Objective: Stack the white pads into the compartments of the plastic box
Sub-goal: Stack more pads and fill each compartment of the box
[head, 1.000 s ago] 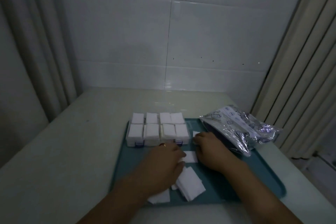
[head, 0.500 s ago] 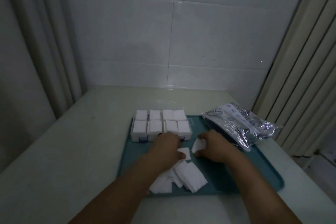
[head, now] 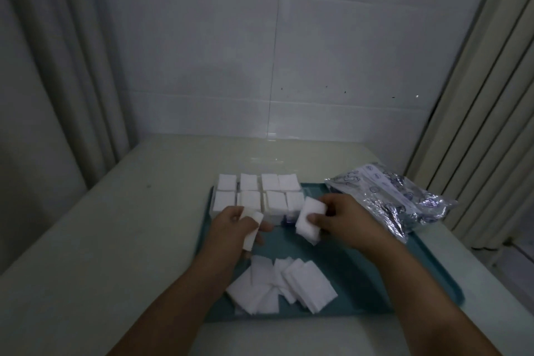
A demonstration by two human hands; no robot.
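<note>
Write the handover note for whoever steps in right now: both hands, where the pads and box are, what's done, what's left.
Left hand: grips a small white square pad, lifted above the teal plastic tray.
Right hand: pinches a thicker bunch of white pads just in front of the clear plastic compartment box.
Box sits at the tray's far end; all visible compartments already hold white pads.
Loose pile of white pads lies at the tray's near edge.
Crinkled silver foil bag rests on the tray's far right corner.
Left: place both handfuls, then stack the pile.
</note>
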